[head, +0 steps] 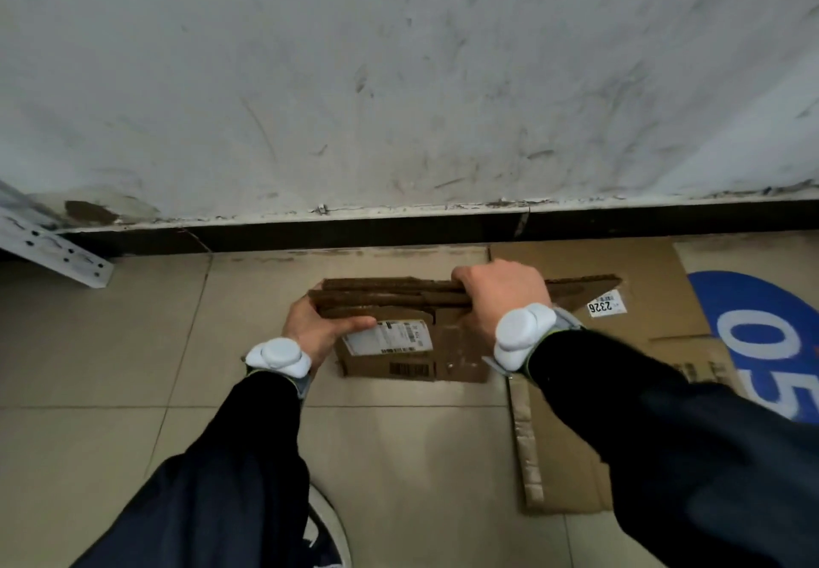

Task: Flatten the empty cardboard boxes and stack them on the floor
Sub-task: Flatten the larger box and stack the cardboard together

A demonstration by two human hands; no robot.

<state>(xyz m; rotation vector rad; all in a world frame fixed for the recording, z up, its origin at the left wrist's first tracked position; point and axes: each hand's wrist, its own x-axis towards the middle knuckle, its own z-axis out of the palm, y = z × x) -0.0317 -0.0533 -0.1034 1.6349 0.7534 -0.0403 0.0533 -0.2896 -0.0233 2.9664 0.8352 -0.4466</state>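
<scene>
Over floor tiles (133, 346), left hand (317, 328), right hand (496, 297) clutch flattened boxes (399, 346) topside.

I see a brown folded box (412, 346) with a white label (385, 337) printed in black bars, and beside it a tan cardboard sheet (664, 292) bearing a blue patch (762, 297) with white numerals. The floor tiles (111, 346) are beige, the skirting (354, 230) black, the wall (399, 79) white with grey scuffs. Both sleeves (664, 412) are black, the wrist bands (523, 332) white.
</scene>
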